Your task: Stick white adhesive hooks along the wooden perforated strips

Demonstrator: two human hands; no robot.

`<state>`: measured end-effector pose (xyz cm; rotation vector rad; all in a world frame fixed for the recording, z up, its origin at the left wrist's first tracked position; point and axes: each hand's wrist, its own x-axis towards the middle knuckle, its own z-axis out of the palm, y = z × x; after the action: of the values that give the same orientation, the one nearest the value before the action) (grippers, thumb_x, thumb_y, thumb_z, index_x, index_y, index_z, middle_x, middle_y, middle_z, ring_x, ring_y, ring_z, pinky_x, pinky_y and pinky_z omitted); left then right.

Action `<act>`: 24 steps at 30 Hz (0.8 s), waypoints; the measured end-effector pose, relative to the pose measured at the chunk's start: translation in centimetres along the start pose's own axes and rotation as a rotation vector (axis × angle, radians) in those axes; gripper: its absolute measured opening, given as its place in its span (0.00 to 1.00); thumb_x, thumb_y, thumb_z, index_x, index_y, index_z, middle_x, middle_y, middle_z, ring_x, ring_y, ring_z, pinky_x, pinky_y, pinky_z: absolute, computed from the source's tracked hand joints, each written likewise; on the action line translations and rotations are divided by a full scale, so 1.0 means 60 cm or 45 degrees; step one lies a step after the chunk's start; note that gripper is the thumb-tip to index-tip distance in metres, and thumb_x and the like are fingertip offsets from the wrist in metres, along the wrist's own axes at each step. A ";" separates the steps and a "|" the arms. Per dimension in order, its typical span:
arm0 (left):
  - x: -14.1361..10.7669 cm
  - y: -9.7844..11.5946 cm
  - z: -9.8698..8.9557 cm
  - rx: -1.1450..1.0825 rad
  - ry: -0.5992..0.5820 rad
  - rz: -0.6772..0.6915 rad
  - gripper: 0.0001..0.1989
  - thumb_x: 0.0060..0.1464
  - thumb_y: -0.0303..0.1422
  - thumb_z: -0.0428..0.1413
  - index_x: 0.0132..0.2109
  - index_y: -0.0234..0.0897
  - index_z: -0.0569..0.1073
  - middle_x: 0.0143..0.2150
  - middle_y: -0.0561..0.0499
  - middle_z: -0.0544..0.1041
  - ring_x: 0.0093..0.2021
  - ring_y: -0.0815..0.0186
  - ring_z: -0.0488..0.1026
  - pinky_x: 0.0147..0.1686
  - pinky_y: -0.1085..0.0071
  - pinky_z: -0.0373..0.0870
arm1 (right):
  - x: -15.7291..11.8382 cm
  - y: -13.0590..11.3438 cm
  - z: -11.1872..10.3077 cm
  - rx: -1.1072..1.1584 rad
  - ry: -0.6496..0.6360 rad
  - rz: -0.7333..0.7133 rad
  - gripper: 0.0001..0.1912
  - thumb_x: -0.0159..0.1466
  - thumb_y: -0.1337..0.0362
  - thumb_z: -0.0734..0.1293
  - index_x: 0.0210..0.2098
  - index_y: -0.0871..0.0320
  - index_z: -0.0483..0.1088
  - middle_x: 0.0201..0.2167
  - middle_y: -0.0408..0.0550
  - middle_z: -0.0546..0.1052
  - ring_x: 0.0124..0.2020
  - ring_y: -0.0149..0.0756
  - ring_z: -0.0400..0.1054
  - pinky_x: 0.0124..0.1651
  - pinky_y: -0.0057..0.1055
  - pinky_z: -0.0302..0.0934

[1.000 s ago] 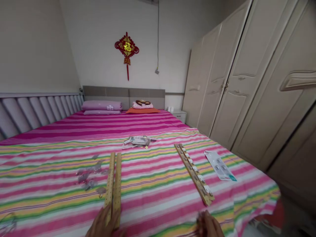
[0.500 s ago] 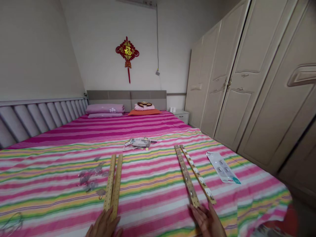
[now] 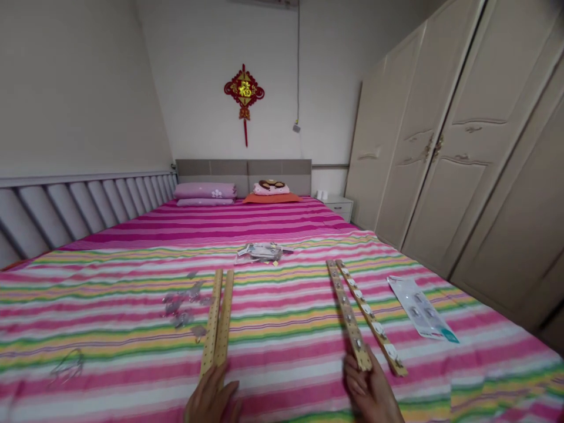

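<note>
Studded strip point(image 3: 348, 316): location and hold?

— Right of centre over the cloth point(image 3: 282, 358), pointing away from me. My right hand point(image 3: 372, 388) grips its near end, thumb to one side and fingers curled at the other. Whether it is lifted clear, I cannot tell.

Neighbours on that side?

— Disc strip point(image 3: 372, 320) just to the right, far ends close, near ends spread apart; white discs point(image 3: 378, 329) run down its length. Further right, a card point(image 3: 423, 311), well clear of my fingers.

And the left?

— My left hand point(image 3: 211, 393) lies over the near ends of two bare strips point(image 3: 212, 323) (holed all along, nearly parallel). Thumb a little apart from the fingers; I cannot tell whether they press or pinch. Clear scraps point(image 3: 182, 319) lie left of that pair, some very near it.

Anything farther off?

— One packet point(image 3: 261, 252) on the cloth, beyond both pairs and between them, its contents too blurred to name.
</note>
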<state>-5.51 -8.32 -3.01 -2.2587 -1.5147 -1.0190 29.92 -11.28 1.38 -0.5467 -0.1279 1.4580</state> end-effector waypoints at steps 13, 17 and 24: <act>0.032 0.023 -0.059 -0.489 0.174 -0.396 0.10 0.54 0.37 0.54 0.38 0.42 0.78 0.51 0.43 0.76 0.53 0.55 0.71 0.50 0.55 0.71 | -0.011 0.057 0.079 -0.312 0.034 0.003 0.21 0.49 0.49 0.74 0.22 0.56 0.63 0.12 0.31 0.57 0.09 0.18 0.45 0.11 0.17 0.42; 0.060 0.002 -0.080 -0.878 0.210 -0.833 0.15 0.50 0.45 0.55 0.38 0.40 0.79 0.52 0.42 0.75 0.54 0.53 0.70 0.51 0.56 0.71 | 0.001 0.122 0.151 -0.489 -0.014 0.091 0.21 0.50 0.47 0.73 0.23 0.57 0.65 0.11 0.32 0.57 0.11 0.19 0.44 0.12 0.18 0.41; 0.120 -0.046 -0.098 -1.672 0.297 -1.405 0.28 0.45 0.52 0.58 0.48 0.38 0.73 0.56 0.41 0.72 0.56 0.53 0.68 0.49 0.62 0.70 | 0.042 0.261 0.289 -0.836 -0.294 0.116 0.24 0.50 0.43 0.70 0.21 0.58 0.65 0.11 0.32 0.56 0.13 0.21 0.41 0.15 0.22 0.36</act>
<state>-8.80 -5.14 5.56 -1.3395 -2.3625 -3.1449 9.02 -3.84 9.22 -0.9176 -0.7923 1.5564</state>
